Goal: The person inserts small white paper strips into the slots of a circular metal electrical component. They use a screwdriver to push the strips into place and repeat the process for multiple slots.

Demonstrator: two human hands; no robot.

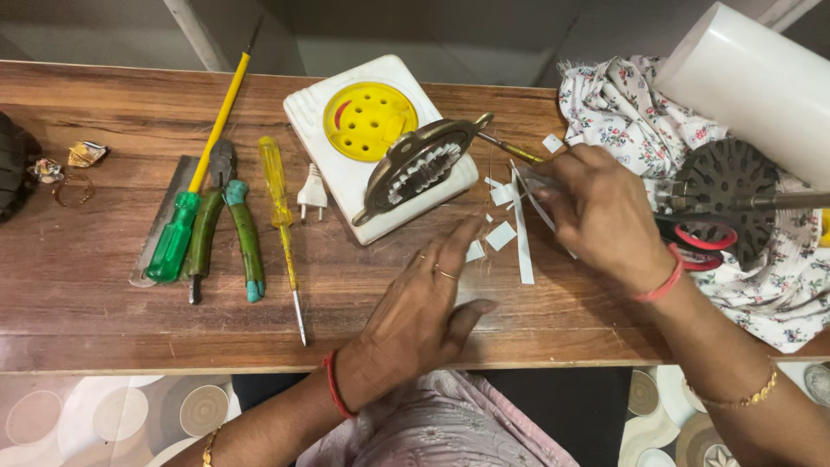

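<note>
Right hand (596,207) pinches white paper strips (524,233) in a closed grip; left hand (424,303) lies flat, open, beside white squares (500,235).

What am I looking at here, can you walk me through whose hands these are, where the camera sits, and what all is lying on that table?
This is one picture from a camera worn on a person's head, looking down at their own two bare hands over a wooden table.

The left hand rests flat on the wood beside small white paper pieces. The right hand pinches a thin white strip at its upper end.

To the left lie a green-handled screwdriver, green-handled pliers, a slim yellow screwdriver and a white plug. In the middle sits a white box with a yellow dial, with a toothed metal ring leaning on it. On the right, a flowered cloth holds a dark round metal part, red-handled scissors and a white roll.
</note>
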